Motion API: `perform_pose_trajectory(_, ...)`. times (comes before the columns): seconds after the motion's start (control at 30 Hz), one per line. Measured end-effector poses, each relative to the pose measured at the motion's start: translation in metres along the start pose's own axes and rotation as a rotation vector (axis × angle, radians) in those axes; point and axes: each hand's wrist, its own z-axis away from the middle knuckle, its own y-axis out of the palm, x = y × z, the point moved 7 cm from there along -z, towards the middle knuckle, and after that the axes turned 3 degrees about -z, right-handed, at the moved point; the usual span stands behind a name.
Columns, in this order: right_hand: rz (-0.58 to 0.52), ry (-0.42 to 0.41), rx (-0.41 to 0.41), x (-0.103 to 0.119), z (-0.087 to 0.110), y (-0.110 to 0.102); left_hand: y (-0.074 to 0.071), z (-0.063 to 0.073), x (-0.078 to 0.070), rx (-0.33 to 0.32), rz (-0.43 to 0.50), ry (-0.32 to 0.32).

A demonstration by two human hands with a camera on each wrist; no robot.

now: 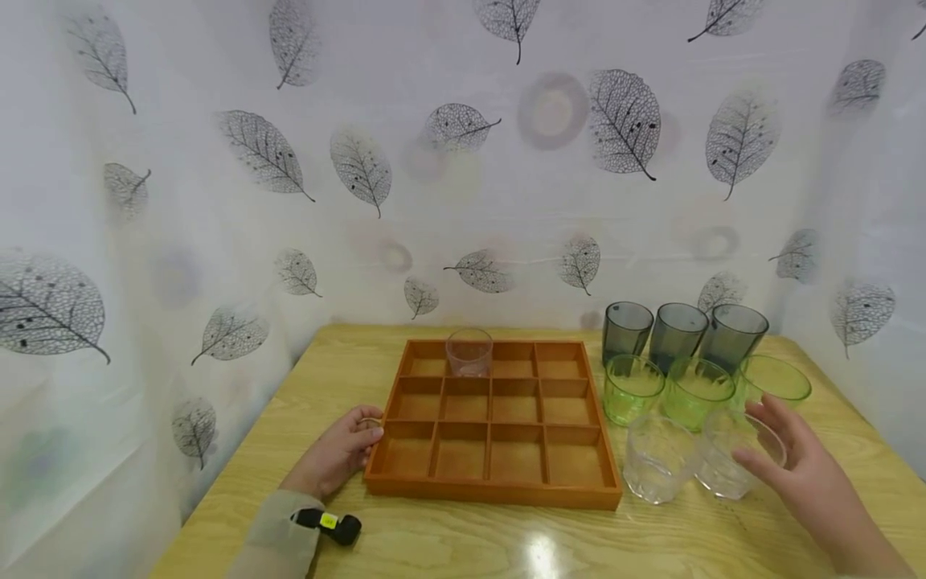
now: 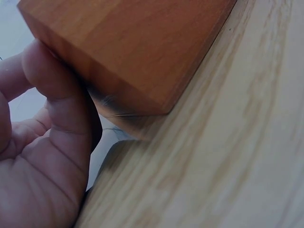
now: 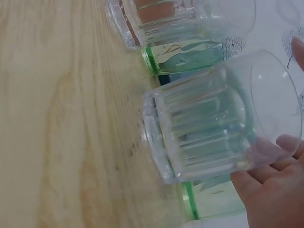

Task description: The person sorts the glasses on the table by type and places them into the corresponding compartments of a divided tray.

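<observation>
I see a white curtain [image 1: 506, 201] printed with dark leaf skeletons hanging behind a pale yellow wood-grain table [image 1: 434, 539]. On it sits a rectangular orange-brown wooden tray [image 1: 492, 493] with twelve compartments, three rows of four. The person's left hand [image 1: 336, 450] touches the tray's left edge with thumb and forefinger; from my end I cannot tell whether it is clamped or merely resting there. The right hand [image 1: 799, 462] is unclenched, thumb and fingers spread about a clear faceted tumbler [image 1: 723, 466] that stands on the table to the right of the tray. I cannot make out whether the fingertips meet the glass. Three tall smoky-grey tumblers [image 1: 678, 330] form the back row there, with three green transparent glasses [image 1: 702, 394] in front of them. A second clear tumbler [image 1: 654, 466] stands between the tray and the one by the right hand; a third clear tumbler [image 1: 469, 358] occupies the tray's back row, second compartment from the left. I also see a small black device [image 1: 346, 529] at the left wrist
</observation>
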Motion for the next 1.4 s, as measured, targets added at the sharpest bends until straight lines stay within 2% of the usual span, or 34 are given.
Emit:
perform_pose_trajectory(0.27, -0.146, -0.105, 0.054, -0.014, 0.001, 0.004, 0.002, 0.0, -0.003, -0.004, -0.01, 0.003)
perform_pose_trajectory(0.6, -0.147, -0.195, 0.057, -0.017, 0.001, 0.006, 0.001, 0.0, -0.003, -0.013, -0.013, -0.001)
perform_pose_trajectory(0.83, -0.072, -0.158, 0.096, -0.025, 0.004, 0.01, 0.001, -0.001, -0.002, 0.003, -0.032, 0.004)
perform_pose_trajectory(1.03, -0.094, -0.122, 0.105, -0.025, 0.003, 0.012, -0.003, -0.002, -0.001, -0.003, -0.025, 0.004)
perform_pose_trajectory(1.4, -0.141, -0.138, 0.099, -0.025, 0.003, 0.01, -0.001, -0.003, -0.001, -0.005, -0.03, 0.0)
